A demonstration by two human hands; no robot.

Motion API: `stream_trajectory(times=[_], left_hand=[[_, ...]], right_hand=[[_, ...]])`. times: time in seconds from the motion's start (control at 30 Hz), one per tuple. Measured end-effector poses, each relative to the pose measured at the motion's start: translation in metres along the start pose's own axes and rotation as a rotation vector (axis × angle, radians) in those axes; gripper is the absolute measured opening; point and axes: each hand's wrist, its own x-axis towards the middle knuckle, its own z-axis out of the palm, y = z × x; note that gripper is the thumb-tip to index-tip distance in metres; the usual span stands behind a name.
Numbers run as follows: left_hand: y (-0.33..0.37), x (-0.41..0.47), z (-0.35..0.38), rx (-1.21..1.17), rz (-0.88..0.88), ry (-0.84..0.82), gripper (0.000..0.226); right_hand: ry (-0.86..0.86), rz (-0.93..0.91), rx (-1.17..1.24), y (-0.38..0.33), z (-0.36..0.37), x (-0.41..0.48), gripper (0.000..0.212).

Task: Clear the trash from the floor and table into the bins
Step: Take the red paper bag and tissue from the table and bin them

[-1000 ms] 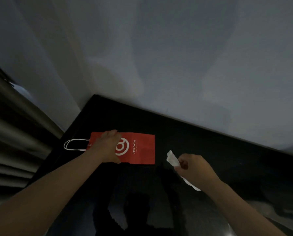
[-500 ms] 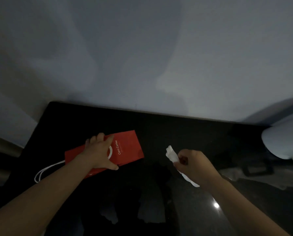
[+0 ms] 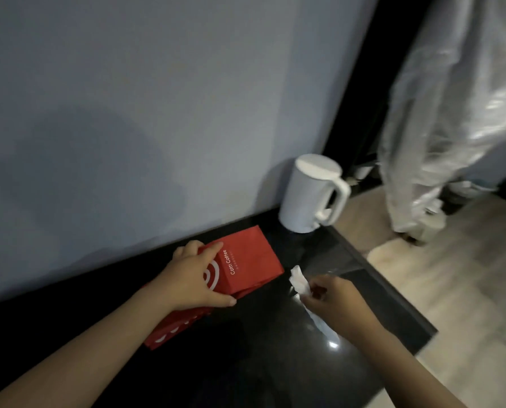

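Note:
A red paper coffee bag point(image 3: 251, 260) with white lettering lies on the glossy black table point(image 3: 245, 357), close to the wall. My left hand point(image 3: 192, 278) grips it across its middle, thumb under the near edge and fingers over the far edge. Just right of the bag, my right hand point(image 3: 331, 304) holds a crumpled white tissue point(image 3: 300, 280); one end sticks up past my fingers and the other trails down toward my wrist.
A white lidded kettle point(image 3: 307, 195) stands at the table's far right corner. Beyond the table's right edge is light wood floor point(image 3: 466, 290). A clear plastic sheet point(image 3: 452, 113) hangs over something at the upper right. The grey wall point(image 3: 157, 113) runs along the table's back.
The view has swung right, bringing the kettle, floor and plastic sheet into sight. My left hand now grips the red bag and has turned and pulled it toward the right. My right hand still holds the tissue.

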Motion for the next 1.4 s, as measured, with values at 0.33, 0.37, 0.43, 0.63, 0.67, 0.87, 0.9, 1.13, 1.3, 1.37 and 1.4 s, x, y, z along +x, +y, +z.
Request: stream_trajectory(times=[0.33,0.37,0.43,0.63,0.67,0.87,0.9,1.13,1.3,1.37,1.4], left_hand=[[0.297,-0.015,0.033,0.091,0.415,0.013,0.123],[0.326,-0.018,0.038,0.099,0.465,0.029,0.123],[0.383,-0.024,0.051,0.115,0.560,0.049,0.125],[0.509,-0.035,0.104,0.178,0.768,0.017,0.125],[0.525,-0.035,0.114,0.168,0.786,0.012,0.125],[0.609,-0.016,0.168,0.097,0.885,-0.073,0.129],[0.622,-0.009,0.175,0.100,0.897,-0.081,0.130],[0.703,0.075,0.193,0.086,0.952,-0.053,0.122],[0.751,0.163,0.193,0.010,0.893,-0.025,0.122],[0.776,0.195,0.196,0.024,0.871,0.000,0.118],[0.788,0.208,0.200,0.040,0.862,0.011,0.116]], right_hand=[[0.423,0.197,0.053,0.166,-0.184,-0.160,0.015],[0.471,0.221,0.059,0.182,-0.199,-0.176,0.012],[0.554,0.264,0.071,0.210,-0.226,-0.209,0.011],[0.756,0.409,0.080,0.279,-0.272,-0.293,0.019],[0.780,0.434,0.089,0.289,-0.276,-0.304,0.021],[0.875,0.561,0.102,0.346,-0.299,-0.341,0.023],[0.886,0.576,0.103,0.356,-0.305,-0.341,0.023],[0.922,0.607,0.053,0.425,-0.369,-0.282,0.021],[0.905,0.615,0.073,0.477,-0.415,-0.215,0.022],[0.890,0.620,0.088,0.501,-0.430,-0.193,0.022],[0.883,0.620,0.095,0.514,-0.438,-0.184,0.022]])
